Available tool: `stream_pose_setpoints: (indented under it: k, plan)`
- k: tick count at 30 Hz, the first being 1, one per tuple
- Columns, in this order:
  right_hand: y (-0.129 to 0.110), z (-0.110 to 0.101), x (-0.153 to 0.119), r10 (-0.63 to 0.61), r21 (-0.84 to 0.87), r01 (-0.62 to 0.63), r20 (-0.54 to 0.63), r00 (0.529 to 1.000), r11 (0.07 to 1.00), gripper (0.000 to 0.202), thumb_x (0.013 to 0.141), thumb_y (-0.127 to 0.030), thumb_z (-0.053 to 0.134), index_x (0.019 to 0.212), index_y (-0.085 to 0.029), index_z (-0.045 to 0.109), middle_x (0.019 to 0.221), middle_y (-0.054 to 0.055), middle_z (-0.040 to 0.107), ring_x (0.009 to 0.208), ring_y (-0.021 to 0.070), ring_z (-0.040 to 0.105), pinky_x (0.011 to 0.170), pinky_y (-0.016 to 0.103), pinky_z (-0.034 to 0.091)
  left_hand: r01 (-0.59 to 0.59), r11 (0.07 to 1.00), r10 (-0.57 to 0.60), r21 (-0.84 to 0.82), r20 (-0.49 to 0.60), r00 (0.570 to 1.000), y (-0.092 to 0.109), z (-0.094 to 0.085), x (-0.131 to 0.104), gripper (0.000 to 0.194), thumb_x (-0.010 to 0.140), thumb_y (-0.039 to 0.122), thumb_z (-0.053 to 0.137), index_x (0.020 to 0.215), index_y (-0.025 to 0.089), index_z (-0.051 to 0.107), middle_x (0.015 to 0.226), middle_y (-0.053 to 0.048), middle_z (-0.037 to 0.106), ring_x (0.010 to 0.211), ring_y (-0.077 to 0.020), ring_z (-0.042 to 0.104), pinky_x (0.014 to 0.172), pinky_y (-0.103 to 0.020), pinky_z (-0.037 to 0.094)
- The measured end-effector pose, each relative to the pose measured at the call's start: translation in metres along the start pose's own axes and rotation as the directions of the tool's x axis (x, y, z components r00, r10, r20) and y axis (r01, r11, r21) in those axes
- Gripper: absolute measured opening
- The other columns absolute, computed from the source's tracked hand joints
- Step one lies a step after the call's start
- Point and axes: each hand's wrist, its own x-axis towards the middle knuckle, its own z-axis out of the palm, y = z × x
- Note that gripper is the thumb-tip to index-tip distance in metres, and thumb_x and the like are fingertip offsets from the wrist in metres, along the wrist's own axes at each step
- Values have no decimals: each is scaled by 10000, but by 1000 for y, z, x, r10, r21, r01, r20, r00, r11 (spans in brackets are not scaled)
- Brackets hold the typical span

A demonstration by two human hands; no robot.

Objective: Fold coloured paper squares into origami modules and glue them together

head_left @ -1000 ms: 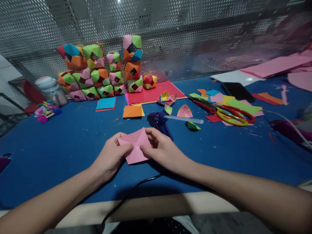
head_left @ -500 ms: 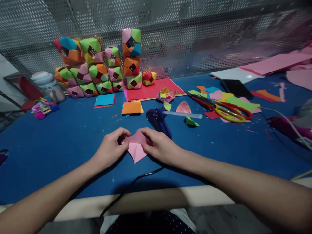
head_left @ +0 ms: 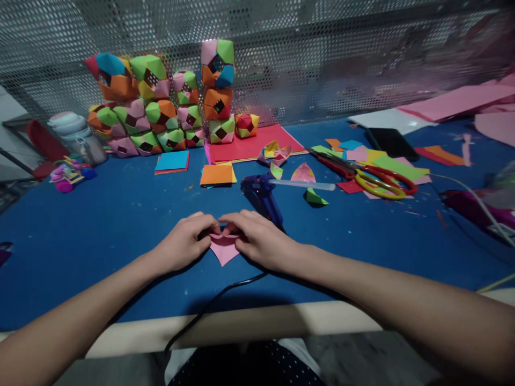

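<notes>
The left hand [head_left: 185, 242] is curled, its thumb and bent fingers pinched on the left side of a small, matte pink sheet of folded paper [head_left: 223, 252]. The right hand [head_left: 263, 241] is likewise curled, with its thumb near the paper's right edge and its forefinger reaching over the top, clamped on that side. The two forefingers nearly meet above the sheet; the other fingertips are tucked out of sight, so their exact contact cannot be told. Between the hands, the pink sheet has its upper edge bent up in a ridge and one pointed corner aimed at the person, low over the blue tabletop [head_left: 120, 230], near its front edge. Just beyond the right hand lies a dark blue plastic glue gun [head_left: 263, 194], a translucent white glue stick [head_left: 303, 185] jutting from it to the right. A thin black cable [head_left: 217, 297] runs below the hands and over the table's pale front edge. Farther back sits a small stack of square papers, orange on top [head_left: 216, 175].
</notes>
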Motion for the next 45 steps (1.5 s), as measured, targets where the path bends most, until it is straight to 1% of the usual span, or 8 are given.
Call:
stream_pose_setpoints:
  k: [7, 10, 14, 18, 24, 28, 36, 45]
  plan:
    - [-3, -10, -5, -120, -242, 137, 84, 989, 961, 235, 825, -81, 455, 1029, -117, 567, 840, 96, 611, 785, 200, 488, 716, 324, 362, -147, 979, 131, 142, 115, 985, -3, -6, -1, 125, 821, 110, 454, 855, 160, 564, 789, -15, 586, 766, -139, 516, 715, -260, 387]
    - [-2, -10, -5, -121, -251, 136, 76, 990, 958, 225, 830, -90, 454, 1018, -118, 576, 825, 93, 620, 779, 200, 507, 716, 329, 367, -158, 975, 141, 158, 116, 983, -2, -6, -1, 123, 831, 126, 454, 878, 162, 561, 794, -15, 579, 770, -141, 504, 717, -265, 377]
    - [1, -8, -2, -34, -87, 29, -61, 998, 996, 280, 819, -102, 462, 1085, -123, 547, 924, 102, 636, 830, 194, 554, 740, 330, 413, -60, 994, 57, 91, 43, 997, 4, -5, -2, 75, 814, 160, 480, 810, 157, 554, 742, 2, 544, 693, -127, 468, 643, -248, 362]
    - [-2, -10, 1, 138, 218, -100, -166, 976, 971, 325, 795, -129, 492, 1117, -159, 518, 951, 61, 629, 840, 162, 581, 731, 295, 451, 127, 986, -137, -107, -91, 986, 15, -5, -2, 95, 803, 181, 477, 752, 160, 554, 673, 26, 521, 614, -107, 439, 572, -228, 341]
    - [-6, -14, 4, 366, 487, -267, -120, 923, 832, 326, 781, -186, 514, 1103, -138, 507, 844, 34, 587, 663, 119, 555, 613, 269, 453, 252, 845, -343, -471, -115, 932, 21, -4, -2, 128, 773, 217, 521, 877, 162, 570, 788, 9, 589, 693, -120, 525, 621, -228, 408]
    - [-6, -13, 5, 365, 526, -279, -65, 929, 803, 343, 745, -139, 516, 1088, -143, 515, 809, 13, 562, 631, 99, 523, 573, 240, 430, 271, 768, -393, -580, -93, 915, 23, -1, -1, 190, 742, 196, 539, 930, 170, 553, 846, 3, 601, 718, -120, 545, 629, -225, 424]
    - [-9, -12, 6, 399, 528, -314, -51, 916, 789, 352, 725, -136, 521, 1077, -142, 523, 777, -8, 538, 577, 81, 473, 538, 231, 399, 311, 755, -412, -577, -49, 910, 21, 5, -2, 176, 720, 177, 528, 893, 166, 557, 821, 4, 601, 742, -135, 555, 657, -242, 431]
    - [-8, -9, 7, 407, 633, -231, -147, 902, 739, 294, 754, -178, 513, 1046, -147, 492, 642, -48, 474, 581, 104, 506, 545, 256, 413, 307, 614, -519, -727, -79, 851, 32, 7, 1, 159, 711, 145, 516, 869, 153, 525, 807, 7, 592, 714, -125, 558, 620, -224, 432]
